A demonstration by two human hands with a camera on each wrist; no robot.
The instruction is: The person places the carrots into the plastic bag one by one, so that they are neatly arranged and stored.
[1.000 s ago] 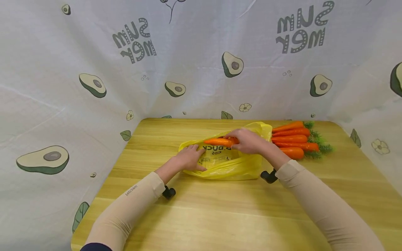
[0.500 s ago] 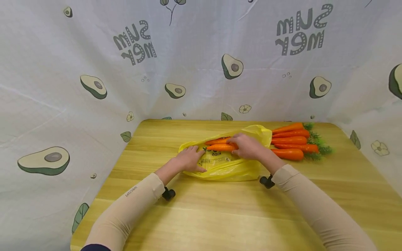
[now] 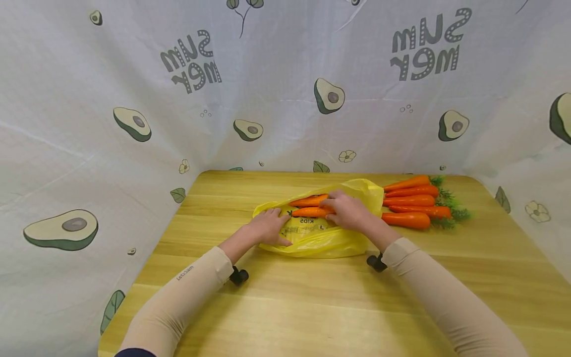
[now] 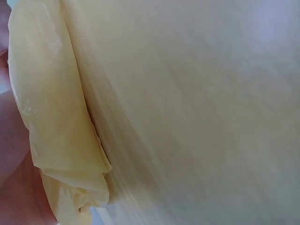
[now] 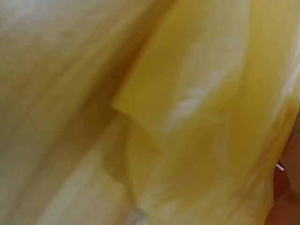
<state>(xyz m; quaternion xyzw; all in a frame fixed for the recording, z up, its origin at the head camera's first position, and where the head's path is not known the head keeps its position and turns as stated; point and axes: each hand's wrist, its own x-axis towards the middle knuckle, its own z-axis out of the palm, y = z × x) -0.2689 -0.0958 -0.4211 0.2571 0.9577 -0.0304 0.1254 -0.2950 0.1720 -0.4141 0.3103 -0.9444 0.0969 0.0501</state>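
One wood-grain bench (image 3: pixel 285 307), before you. One thin yellow bag (image 3: pixel 323 246), creased, glossy, open-mouthed, blurred in your right wrist view; black print (image 3: pixel 305 221) partly covered. Your left hand (image 3: pixel 266 228), fingers spread, rests at its mouth. Your right hand (image 3: pixel 350 210) pinches the nearer carrot (image 3: pixel 309 212) inside, orange, tapered, thick end hidden. Farther carrot (image 3: pixel 307 201), inside, partly covered. Five loose carrots (image 3: pixel 410 201), green-topped, right of the bag, some tips hidden.

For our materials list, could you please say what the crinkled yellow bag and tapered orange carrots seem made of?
Crinkled yellow plastic bag: probably thin, glossy film, judging by creases and highlights. Tapered orange carrots: smooth, shiny, perhaps moulded plastic, given even colour; the look leaves it open.
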